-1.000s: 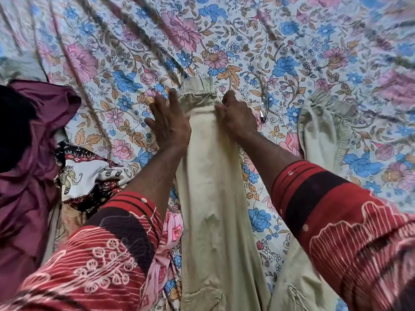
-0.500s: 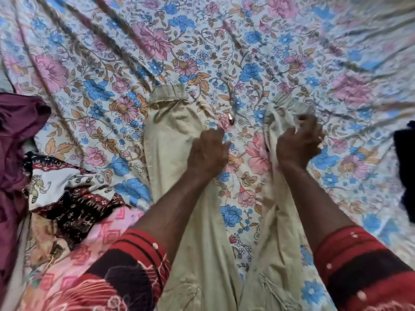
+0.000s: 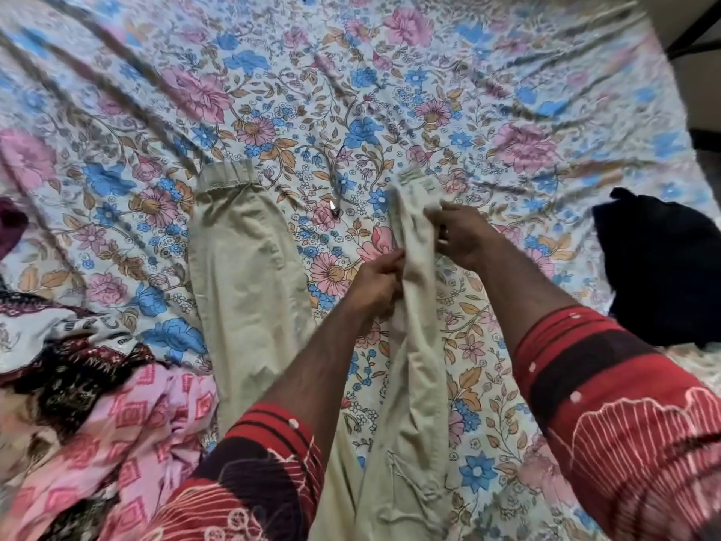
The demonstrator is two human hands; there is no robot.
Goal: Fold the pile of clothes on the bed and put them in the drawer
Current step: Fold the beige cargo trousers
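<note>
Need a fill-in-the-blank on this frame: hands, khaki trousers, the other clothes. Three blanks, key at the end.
1. Both hands grip the ___ leg of the khaki trousers.
2. The left leg lies ___ on the floral sheet.
3. The garment beyond the right hand, away from the left hand, is ___ in colour.

Missing words: right; flat; black

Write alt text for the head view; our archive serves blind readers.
Both hands, left hand and right hand, grip the bunched right leg of beige trousers on a floral bedsheet; the left leg lies flat.

Red, black-banded patterned sleeves [image 3: 608,392]
</note>
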